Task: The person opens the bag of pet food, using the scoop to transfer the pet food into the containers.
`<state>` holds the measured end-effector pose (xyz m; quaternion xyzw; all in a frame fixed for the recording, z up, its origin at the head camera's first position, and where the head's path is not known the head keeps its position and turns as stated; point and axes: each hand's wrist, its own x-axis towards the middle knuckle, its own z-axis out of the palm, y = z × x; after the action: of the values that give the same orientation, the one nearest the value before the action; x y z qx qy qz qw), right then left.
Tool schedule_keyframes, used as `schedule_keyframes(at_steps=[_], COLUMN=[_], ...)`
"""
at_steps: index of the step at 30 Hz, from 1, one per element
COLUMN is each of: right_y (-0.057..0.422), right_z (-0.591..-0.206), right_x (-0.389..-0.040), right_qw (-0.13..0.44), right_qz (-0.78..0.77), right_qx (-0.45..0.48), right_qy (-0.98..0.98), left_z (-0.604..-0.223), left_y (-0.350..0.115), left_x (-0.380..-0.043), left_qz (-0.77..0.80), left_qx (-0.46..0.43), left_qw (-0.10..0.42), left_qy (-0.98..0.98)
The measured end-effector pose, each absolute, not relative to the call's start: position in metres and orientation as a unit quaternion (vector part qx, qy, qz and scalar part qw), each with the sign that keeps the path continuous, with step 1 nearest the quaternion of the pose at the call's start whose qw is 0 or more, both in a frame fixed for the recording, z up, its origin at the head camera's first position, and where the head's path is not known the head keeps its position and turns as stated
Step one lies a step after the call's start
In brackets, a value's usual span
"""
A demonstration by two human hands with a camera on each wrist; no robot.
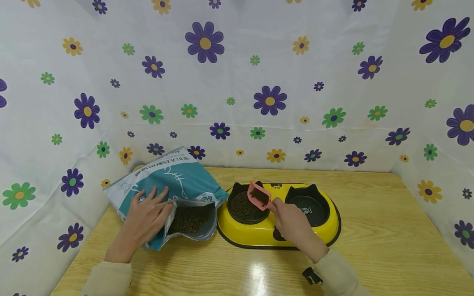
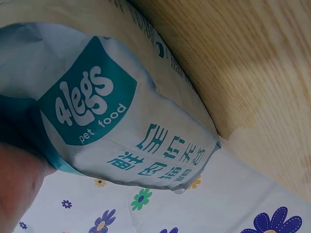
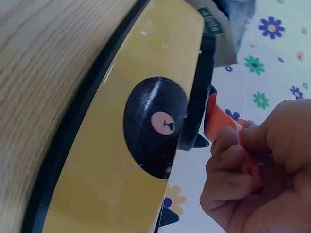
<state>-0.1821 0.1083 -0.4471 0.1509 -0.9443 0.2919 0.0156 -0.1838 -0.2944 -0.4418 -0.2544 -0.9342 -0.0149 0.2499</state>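
Right hand [image 1: 290, 220] gripping the pink plastic scoop [image 1: 258, 204], left hand [image 1: 149, 211] resting fingers-apart on the teal-and-white bag [image 1: 190, 177], overtilting could scatter brown kibble [image 1: 260, 196].

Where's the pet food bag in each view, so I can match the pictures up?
Head: left of centre, the food bag under the left hand.
Left wrist: the bag looms large across the left and middle, "4Legs" label showing.
Right wrist: only part of it, top edge, right of centre, beyond the yellow feeder.
Shared landmark: the flowered cloth.
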Motion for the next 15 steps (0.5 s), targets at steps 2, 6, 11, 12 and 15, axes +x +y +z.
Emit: schedule_keyframes(at_steps=[2,6,11,12,15], right_y=[0.106,0.102,0.099,0.098,0.094], right_z=[-0.449,-0.454,-0.461,-0.461,-0.461], right_x=[-0.182,-0.182,-0.180,-0.179,-0.178], right_qw=[0.044,0.094,0.153,0.159,0.166], right_qz=[0.242,0.162,0.095,0.089,0.083], right_qx=[0.158,0.174,0.204,0.209,0.225], right_qy=[-0.956,-0.967,-0.962,-0.961,-0.957], left_z=[-0.441,-0.439,-0.440,-0.441,-0.441], left_y=[-0.295,-0.294,-0.293,-0.293,-0.293], left_x=[-0.185,-0.184,-0.183,-0.184,-0.184], left_qz=[-0.020,-0.039,-0.040,-0.040,-0.043], left_qx=[-0.247,-0.232,-0.231,-0.230,-0.228], left_qw=[0.243,0.224,0.229,0.230,0.229], left_qy=[-0.938,-0.946,-0.945,-0.945,-0.945])
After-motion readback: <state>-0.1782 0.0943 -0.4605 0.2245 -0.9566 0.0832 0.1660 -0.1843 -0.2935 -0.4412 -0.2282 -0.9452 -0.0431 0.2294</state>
